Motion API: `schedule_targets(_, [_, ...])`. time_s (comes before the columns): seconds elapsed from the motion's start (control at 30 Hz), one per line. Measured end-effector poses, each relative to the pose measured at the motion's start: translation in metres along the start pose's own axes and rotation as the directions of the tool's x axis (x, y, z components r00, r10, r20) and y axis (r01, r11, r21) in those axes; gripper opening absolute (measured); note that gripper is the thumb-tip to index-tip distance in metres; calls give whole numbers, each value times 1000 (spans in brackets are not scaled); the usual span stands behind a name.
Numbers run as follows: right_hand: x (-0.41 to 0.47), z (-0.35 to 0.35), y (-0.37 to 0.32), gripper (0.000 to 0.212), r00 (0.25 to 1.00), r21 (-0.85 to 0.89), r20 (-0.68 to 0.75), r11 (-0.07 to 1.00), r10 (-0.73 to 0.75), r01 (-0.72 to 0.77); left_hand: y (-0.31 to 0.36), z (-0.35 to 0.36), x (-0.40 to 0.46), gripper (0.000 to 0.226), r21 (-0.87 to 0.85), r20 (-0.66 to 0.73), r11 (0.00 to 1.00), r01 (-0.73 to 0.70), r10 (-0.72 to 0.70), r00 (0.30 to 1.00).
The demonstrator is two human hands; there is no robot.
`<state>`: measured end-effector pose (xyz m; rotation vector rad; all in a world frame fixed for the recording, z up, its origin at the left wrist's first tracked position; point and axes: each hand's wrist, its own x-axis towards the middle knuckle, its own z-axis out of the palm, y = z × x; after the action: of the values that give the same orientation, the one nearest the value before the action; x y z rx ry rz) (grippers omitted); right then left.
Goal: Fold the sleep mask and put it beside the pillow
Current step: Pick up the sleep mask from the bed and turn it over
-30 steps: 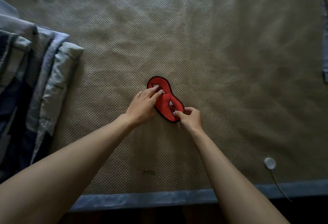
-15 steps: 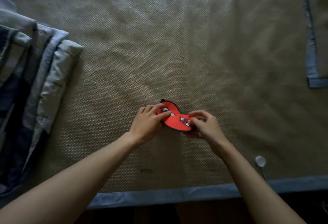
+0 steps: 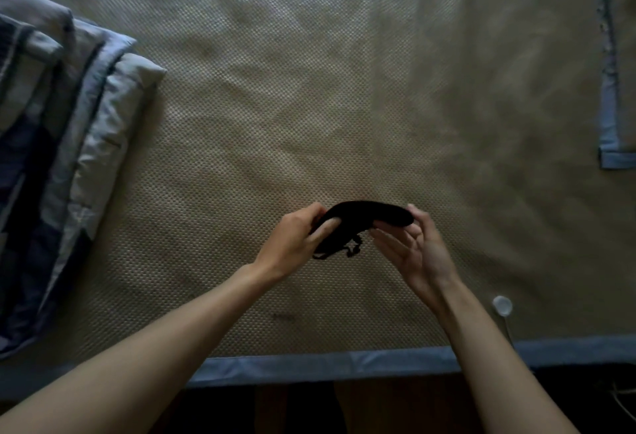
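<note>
Above the mat (image 3: 309, 106), both hands' grips pinch the sleep mask (image 3: 370, 215), right hand (image 3: 413, 251) palm-up

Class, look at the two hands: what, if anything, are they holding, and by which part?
The sleep mask, black side showing. The left hand pinches its left end; the right hand supports its right end. Its strap dangles below.
</note>
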<state>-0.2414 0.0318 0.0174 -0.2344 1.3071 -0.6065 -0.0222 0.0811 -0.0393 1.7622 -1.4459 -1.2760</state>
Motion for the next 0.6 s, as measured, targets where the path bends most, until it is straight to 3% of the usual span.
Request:
schedule_targets(0.17, [22,0,4,53,993,151,-68,985,97,-85,-4,7,-5,20,-234,11,943,235,-240,971])
schedule_targets(0.3, [30,5,13,48,993,45,-93,996,77,-73,-19,8,-4,28,-343,104,847,406,-395,913])
schedule_targets(0.43, [33,10,23,38,990,-216,-140,976,-21,-10,-28,9,-2,43,-352,115,831,431,-419,901])
schedule_targets(0.6, [30,13,22,44,997,-158,-75,987,15,-27,-32,16,2,30,-324,-18,842,431,-462,887])
